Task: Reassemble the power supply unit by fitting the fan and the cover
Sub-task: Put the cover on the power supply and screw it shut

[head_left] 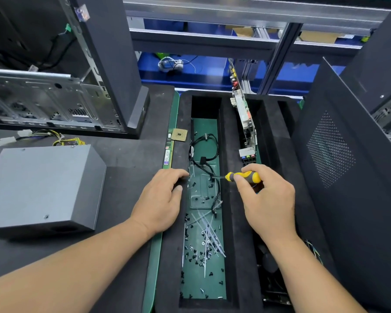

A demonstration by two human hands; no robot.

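The power supply unit (43,188) lies on the black bench mat (127,154) toward its left edge, grey cover on, with its wire bundle (61,137) trailing off the far end; one screw head shows on its near face, and whether the remaining fasteners are fitted cannot be told. The right hand (266,199) grips a yellow-and-black screwdriver (244,176) by the handle, tip pointed left into the long foam tray (237,222). The left hand (160,199) rests on the tray's left rim, fingers loosely bent and holding nothing. Loose black screws (196,251) and clear cable ties (210,231) litter the green floor of the middle compartment, with a black cable (203,152) coiled at its far end. Judged step: collecting a cover screw. Recommended practice: pick one screw cleanly, clear of ties and cable, check it matches the one fitted, and seat it squarely on the tip before carrying it left to the unit.
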